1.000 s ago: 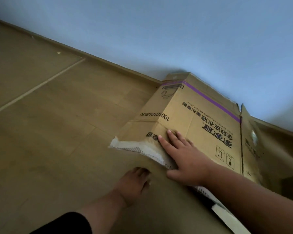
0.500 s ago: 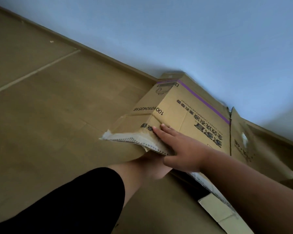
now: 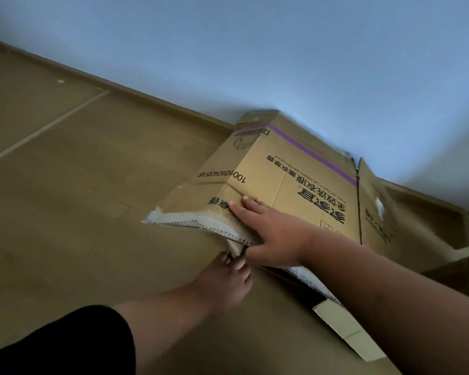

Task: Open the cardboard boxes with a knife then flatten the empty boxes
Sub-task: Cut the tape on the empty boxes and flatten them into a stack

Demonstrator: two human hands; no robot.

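Observation:
A brown cardboard box (image 3: pixel 295 169) with black print and a purple stripe lies partly collapsed on the floor against the wall. Its near flap edge (image 3: pixel 190 220) carries torn white tape. My right hand (image 3: pixel 276 234) lies flat on the box's top panel near that edge, fingers straight and the thumb at the edge of the flap. My bare foot (image 3: pixel 222 285) touches the flap's lower edge with its toes, just below the hand. No knife shows. My left hand is out of view.
More cardboard (image 3: pixel 377 212) lies to the right of the box along the wall. A pale cardboard strip (image 3: pixel 344 331) lies on the floor under my right forearm. Wooden floor (image 3: pixel 79 198) stretches to the left, bounded by a skirting board (image 3: pixel 146 90).
My leg swung forward, and the foot went from the bare floor to the flap's edge. My right hand stayed pressed on the box.

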